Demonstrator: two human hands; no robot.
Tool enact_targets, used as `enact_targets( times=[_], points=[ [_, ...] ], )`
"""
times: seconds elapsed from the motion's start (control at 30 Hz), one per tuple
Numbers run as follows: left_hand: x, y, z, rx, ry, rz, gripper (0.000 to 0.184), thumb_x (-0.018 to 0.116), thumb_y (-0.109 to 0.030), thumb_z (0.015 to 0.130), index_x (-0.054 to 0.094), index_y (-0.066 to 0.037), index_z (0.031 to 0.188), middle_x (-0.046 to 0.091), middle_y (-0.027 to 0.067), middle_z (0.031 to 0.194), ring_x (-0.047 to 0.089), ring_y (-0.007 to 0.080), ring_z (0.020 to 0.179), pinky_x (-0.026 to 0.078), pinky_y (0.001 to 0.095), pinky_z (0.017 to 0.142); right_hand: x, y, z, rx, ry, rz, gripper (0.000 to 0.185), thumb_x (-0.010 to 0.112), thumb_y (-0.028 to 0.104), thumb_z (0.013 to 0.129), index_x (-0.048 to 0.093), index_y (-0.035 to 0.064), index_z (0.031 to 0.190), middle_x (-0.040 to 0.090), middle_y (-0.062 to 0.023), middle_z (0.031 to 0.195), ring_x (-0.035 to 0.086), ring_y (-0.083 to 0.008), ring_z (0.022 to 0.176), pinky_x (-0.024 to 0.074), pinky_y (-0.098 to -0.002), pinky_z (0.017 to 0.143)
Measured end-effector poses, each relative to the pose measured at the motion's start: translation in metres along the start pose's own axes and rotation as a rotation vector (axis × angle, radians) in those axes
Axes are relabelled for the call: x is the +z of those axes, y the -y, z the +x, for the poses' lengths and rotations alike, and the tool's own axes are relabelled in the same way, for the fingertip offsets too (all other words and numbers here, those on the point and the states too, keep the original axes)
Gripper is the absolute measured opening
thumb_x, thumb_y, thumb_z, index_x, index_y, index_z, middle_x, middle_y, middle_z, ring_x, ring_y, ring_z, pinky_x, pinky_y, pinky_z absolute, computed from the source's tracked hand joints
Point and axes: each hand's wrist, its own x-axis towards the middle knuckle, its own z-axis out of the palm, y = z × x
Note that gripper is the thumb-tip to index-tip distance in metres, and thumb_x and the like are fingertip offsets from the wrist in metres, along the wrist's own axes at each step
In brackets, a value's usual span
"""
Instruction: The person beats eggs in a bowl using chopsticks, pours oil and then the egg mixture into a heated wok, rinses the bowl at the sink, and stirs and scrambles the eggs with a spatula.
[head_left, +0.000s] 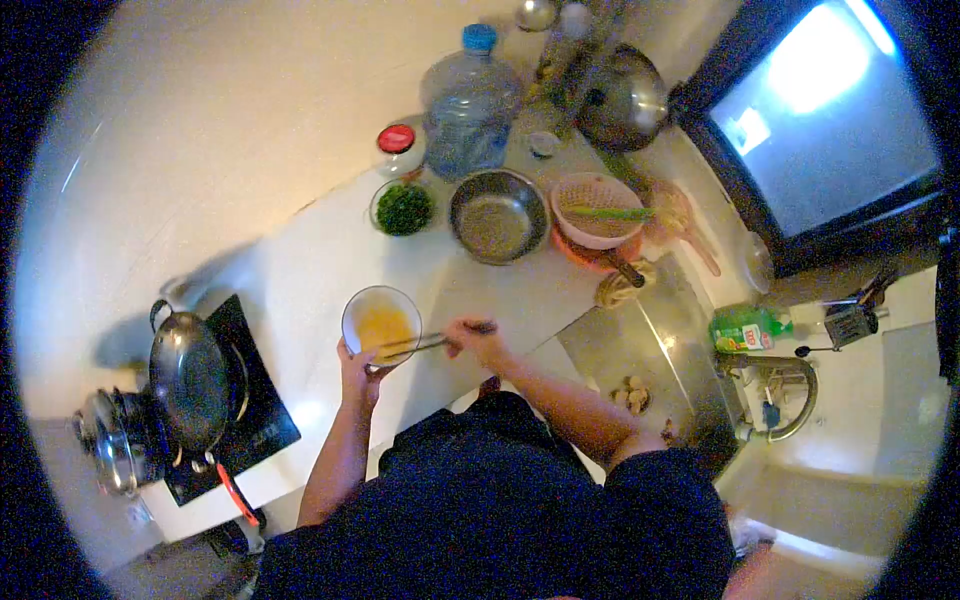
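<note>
My left hand (pixel 358 372) is wrapped round the near rim of a clear glass bowl (pixel 350 325), tilted slightly above the counter. Yellow liquid that looks like beaten egg (pixel 384 326) lies inside it. Closed round a pair of chopsticks (pixel 428 343), my right hand (pixel 472 341) is just right of the bowl. The chopstick tips reach into the egg at the bowl's near side. Beyond the bowl stand a small bowl of chopped greens (pixel 404 208) and a metal bowl (pixel 458 217).
At left, a black wok (pixel 190 375) sits on a dark cooktop (pixel 262 405) beside a lidded pot (pixel 118 440). A large water bottle (pixel 470 115), a red-lidded jar (pixel 397 140) and a pink colander (pixel 597 190) line the back. The sink (pixel 640 335) and faucet (pixel 800 385) are at right.
</note>
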Motion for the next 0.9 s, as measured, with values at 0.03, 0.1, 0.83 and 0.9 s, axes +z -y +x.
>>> enact_targets(
  times=[0.03,0.1,0.83,0.9],
  points=[
    [-0.007,-0.001,-0.001,-0.009,0.020,-0.040,0.067,0.056,-0.010,0.068,0.021,-0.015,0.125,0.040,0.0143,0.121,0.050,0.0346,0.104,0.051,0.0523,0.073,0.004,0.004,0.008,0.022,-0.032,0.029,0.019,0.057,0.019,0.084,0.061,0.0020,0.077,0.060,-0.0041,0.068,0.058,-0.0133,0.062,0.0479,-0.0276,0.059],
    [-0.014,-0.007,-0.001,-0.003,0.044,-0.129,0.069,0.058,-0.009,0.067,0.021,-0.015,0.125,0.041,0.0142,0.120,0.050,0.0341,0.103,0.051,0.0519,0.073,0.004,0.000,0.017,0.038,-0.115,-0.116,0.017,0.057,0.017,0.083,0.060,0.0011,0.079,0.060,-0.0049,0.068,0.059,-0.0155,0.061,0.0482,-0.0295,0.060],
    [-0.050,-0.022,-0.010,0.015,-0.099,-0.099,0.080,0.056,0.000,0.068,0.010,-0.015,0.132,0.036,0.0182,0.116,0.049,0.0352,0.101,0.050,0.0528,0.075,0.042,0.000,0.027,-0.052,0.085,-0.287,0.016,0.056,0.017,0.084,0.058,0.0022,0.078,0.060,-0.0074,0.067,0.058,-0.0155,0.058,0.0480,-0.0297,0.055],
    [-0.058,-0.017,-0.005,-0.006,-0.096,-0.140,0.080,0.056,0.001,0.068,0.011,-0.015,0.132,0.036,0.0182,0.116,0.049,0.0353,0.101,0.051,0.0528,0.074,0.049,0.005,0.038,-0.100,-0.037,-0.151,0.013,0.058,0.013,0.083,0.058,-0.0004,0.082,0.060,-0.0077,0.066,0.058,-0.0157,0.058,0.0489,-0.0294,0.057]
  ],
)
